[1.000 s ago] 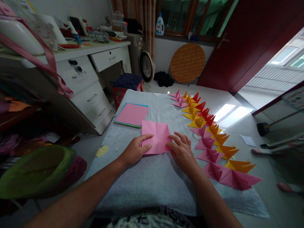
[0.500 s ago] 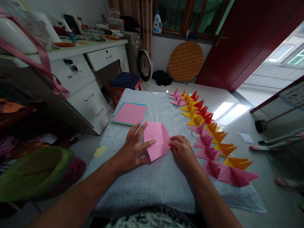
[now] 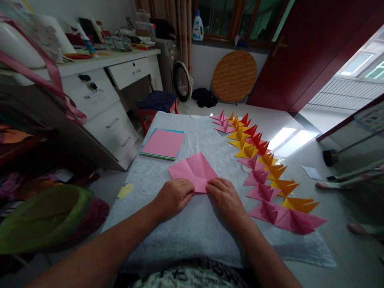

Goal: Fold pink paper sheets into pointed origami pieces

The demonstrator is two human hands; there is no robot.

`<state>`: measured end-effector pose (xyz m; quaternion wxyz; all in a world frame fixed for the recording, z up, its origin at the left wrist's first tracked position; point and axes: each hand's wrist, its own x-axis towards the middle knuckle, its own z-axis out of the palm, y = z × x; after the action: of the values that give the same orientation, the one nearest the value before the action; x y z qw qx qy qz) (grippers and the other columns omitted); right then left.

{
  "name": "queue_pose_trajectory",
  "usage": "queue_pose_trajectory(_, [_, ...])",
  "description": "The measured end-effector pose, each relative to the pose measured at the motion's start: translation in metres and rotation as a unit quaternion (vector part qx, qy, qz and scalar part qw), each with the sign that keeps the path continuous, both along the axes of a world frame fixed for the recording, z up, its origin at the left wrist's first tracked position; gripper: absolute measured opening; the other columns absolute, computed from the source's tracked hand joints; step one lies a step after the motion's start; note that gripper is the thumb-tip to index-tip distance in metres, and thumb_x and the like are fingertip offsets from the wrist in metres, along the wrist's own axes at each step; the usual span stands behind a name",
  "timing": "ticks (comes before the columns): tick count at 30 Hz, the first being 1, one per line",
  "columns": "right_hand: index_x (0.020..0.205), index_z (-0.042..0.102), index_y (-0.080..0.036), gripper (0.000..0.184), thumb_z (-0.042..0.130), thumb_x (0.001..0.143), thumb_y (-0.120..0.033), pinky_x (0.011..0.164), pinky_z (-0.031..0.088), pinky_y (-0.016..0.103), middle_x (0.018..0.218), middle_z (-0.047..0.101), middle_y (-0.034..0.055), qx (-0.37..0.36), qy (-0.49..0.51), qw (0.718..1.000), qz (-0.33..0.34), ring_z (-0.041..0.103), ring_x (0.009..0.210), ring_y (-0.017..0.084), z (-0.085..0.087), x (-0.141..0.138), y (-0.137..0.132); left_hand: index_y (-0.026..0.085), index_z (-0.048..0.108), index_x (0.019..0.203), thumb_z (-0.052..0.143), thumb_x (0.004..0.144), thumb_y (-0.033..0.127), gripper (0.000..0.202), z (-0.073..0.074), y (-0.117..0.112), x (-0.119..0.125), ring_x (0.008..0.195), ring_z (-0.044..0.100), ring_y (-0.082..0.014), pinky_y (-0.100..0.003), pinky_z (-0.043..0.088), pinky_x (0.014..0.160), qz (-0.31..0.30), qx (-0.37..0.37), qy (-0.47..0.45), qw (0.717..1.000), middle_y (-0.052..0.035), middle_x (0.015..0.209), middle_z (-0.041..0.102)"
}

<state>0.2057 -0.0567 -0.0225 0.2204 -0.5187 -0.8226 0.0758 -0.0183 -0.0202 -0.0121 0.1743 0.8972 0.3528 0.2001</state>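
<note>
A creased sheet of pink origami paper [image 3: 196, 168] lies on the cloth-covered table [image 3: 192, 236], one corner pointing away from me. My left hand [image 3: 177, 197] is closed on its near left edge, fingers curled and thumb tucked in. On the near right edge, my right hand [image 3: 222, 196] pinches the paper the same way. Between the two hands the near edge appears folded, partly hidden by the fingers. Beyond the left hand sits a stack of square paper [image 3: 164, 143] with a pink sheet on top. Right of my right hand, pink origami cranes [image 3: 264, 193] stand in a row.
More folded cranes, yellow [image 3: 284, 186] and red [image 3: 260, 144], line the table's right side. A yellow patch [image 3: 125, 191] is at the left edge. A green-lined bin [image 3: 45, 220] stands lower left, a stool [image 3: 157, 102] behind the table, white drawers [image 3: 105, 116] to the left.
The pink sheet has turned so that a corner points away. My left hand has gone from spread fingers on the sheet to gripping its near edge; my right hand has shifted slightly nearer.
</note>
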Motion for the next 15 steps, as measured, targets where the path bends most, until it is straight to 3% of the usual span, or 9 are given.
queue_pose_trajectory(4, [0.101,0.075,-0.024,0.020,0.058,0.093,-0.015,0.097,0.046,0.042,0.109,0.073,0.0073,-0.023,0.063,0.996,-0.057,0.062,0.104,0.024,-0.001,0.003,0.004,0.017,0.062,0.076,0.054,0.092,0.025,0.020,0.006,0.002,0.001,0.064,0.058,-0.0144,-0.025,0.043,0.063,0.075,-0.090,-0.057,0.992,-0.0005,0.069,0.062])
queue_pose_trajectory(7, [0.093,0.076,-0.022,0.019,0.059,0.090,-0.014,0.093,0.048,0.039,0.103,0.073,0.0069,-0.048,0.127,0.989,-0.064,0.063,0.099,0.022,-0.002,0.007,0.010,0.018,0.058,0.069,0.056,0.090,0.027,0.023,0.007,0.005,0.001,0.062,0.053,-0.0140,-0.025,0.040,0.060,0.124,-0.120,-0.068,0.983,0.0013,0.066,0.055])
queue_pose_trajectory(15, [0.082,0.074,-0.021,0.013,0.063,0.083,-0.014,0.094,0.045,0.044,0.102,0.067,0.0085,-0.072,0.147,0.975,-0.152,0.058,0.102,0.026,-0.005,0.008,0.013,0.020,0.055,0.067,0.058,0.087,0.032,0.024,-0.001,0.013,-0.001,0.086,0.055,-0.0221,-0.037,0.046,0.084,0.176,-0.096,-0.053,0.978,-0.0047,0.084,0.059])
